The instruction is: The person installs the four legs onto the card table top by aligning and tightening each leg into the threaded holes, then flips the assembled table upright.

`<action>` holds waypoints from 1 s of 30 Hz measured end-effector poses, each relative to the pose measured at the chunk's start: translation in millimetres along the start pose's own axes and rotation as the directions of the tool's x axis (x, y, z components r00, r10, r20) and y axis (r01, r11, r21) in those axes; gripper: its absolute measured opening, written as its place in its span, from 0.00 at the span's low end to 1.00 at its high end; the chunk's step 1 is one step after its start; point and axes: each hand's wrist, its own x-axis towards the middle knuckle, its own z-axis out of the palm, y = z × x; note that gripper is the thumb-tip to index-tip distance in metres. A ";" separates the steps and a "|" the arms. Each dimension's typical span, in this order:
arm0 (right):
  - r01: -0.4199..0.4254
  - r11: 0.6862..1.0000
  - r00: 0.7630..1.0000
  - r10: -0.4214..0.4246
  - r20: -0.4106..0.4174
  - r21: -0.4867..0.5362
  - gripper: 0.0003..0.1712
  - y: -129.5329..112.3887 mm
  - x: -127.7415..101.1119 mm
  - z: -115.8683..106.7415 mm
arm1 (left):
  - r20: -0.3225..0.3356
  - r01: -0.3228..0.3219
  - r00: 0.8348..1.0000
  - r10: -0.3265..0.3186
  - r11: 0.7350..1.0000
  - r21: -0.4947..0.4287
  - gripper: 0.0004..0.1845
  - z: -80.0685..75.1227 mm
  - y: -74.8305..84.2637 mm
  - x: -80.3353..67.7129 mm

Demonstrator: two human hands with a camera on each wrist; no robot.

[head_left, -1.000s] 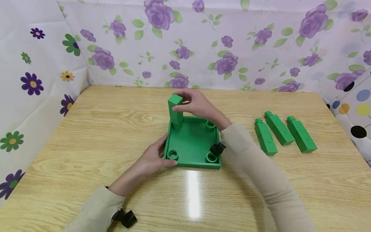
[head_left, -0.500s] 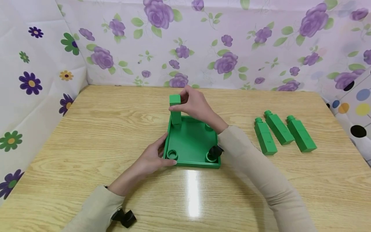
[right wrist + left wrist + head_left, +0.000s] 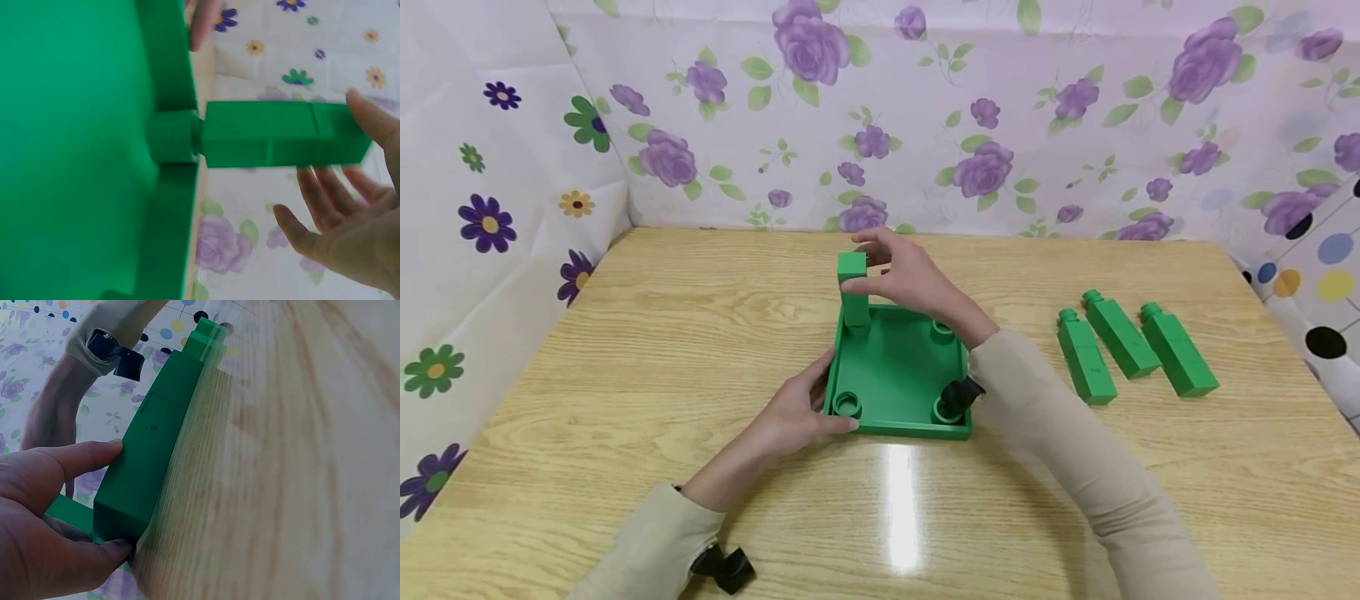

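A green square tray (image 3: 898, 367) with low walls and round corner sockets lies on the table. My left hand (image 3: 797, 414) grips its near left corner, thumb at the front wall and fingers along the left side. At the far left corner a square-sided green leg (image 3: 855, 310) stands upright. Its narrow neck meets the socket (image 3: 175, 137) in the right wrist view. My right hand (image 3: 912, 279) holds the leg's upper end between thumb and fingers, the index finger spread away from it. Open sockets show at the near left (image 3: 847, 405) and far right.
To the right lie three more green legs with threaded ends, a left one (image 3: 1086, 358), a middle one (image 3: 1122, 335) and a right one (image 3: 1180, 350). Flowered cloth (image 3: 715, 158) hangs behind the wooden table (image 3: 700, 325).
The leg has turned slightly and straightened, one face now toward the front. My right hand's fingers have loosened and spread somewhat. My left hand and the tray have stayed put.
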 end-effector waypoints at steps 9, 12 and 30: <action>0.046 0.995 0.968 -0.065 0.242 0.086 0.36 2.3 7.1 -22.5 | 0.000 0.001 1.000 -0.001 1.000 -0.002 0.56 -0.9 -0.1 0.4; 0.013 0.988 0.951 -0.060 0.304 0.153 0.37 7.0 10.1 -22.9 | -0.002 0.003 1.000 -0.003 1.000 0.003 0.56 -1.1 -0.8 0.3; 0.025 0.965 0.951 -0.104 0.292 0.261 0.34 22.5 11.9 -17.7 | -0.002 -0.003 1.000 0.003 1.000 -0.006 0.55 0.1 -0.7 -0.3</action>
